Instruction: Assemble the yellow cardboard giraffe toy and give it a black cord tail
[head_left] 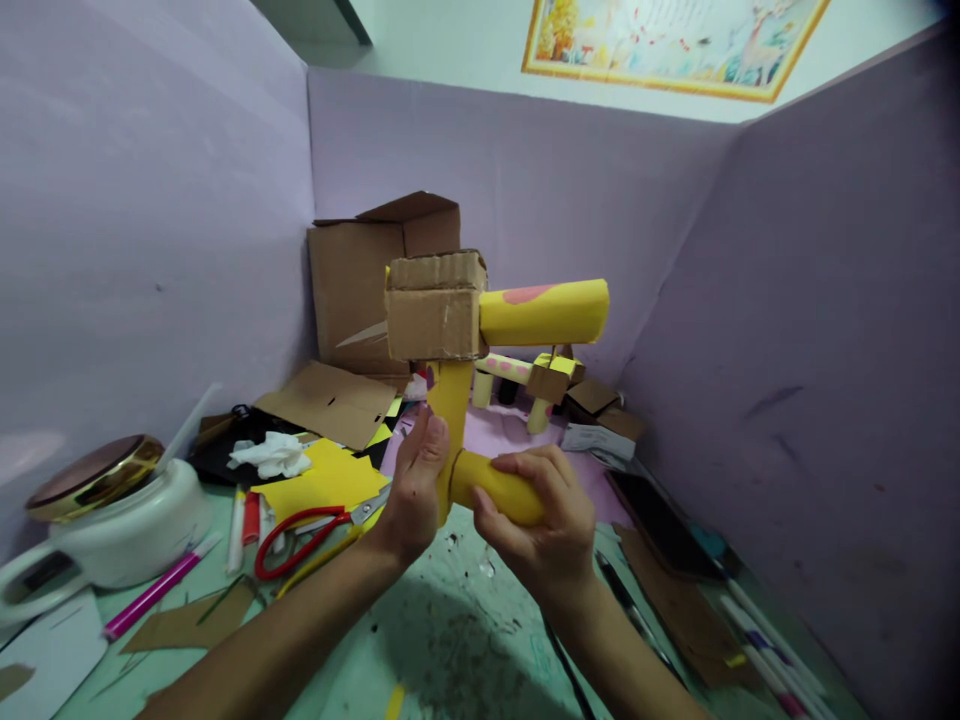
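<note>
A cardboard block (433, 322) with a yellow paper tube (551, 310) sticking out to its right is held up at the middle. Below the block runs a yellow upright piece (452, 390), and my left hand (420, 480) is closed around it, thumb on its front. My right hand (541, 505) grips a second yellow tube (480, 480), whose left end meets the lower part of the upright. Whether that end is fixed or only pressed there, I cannot tell.
Red-handled scissors (304, 535), yellow paper (326, 480), markers and a white mug (131, 525) lie left. Behind stand a cardboard box (356, 290) and a yellow cardboard model (550, 380). A dark phone-like slab (664, 522), a pen and more markers lie right. Purple panels enclose the table.
</note>
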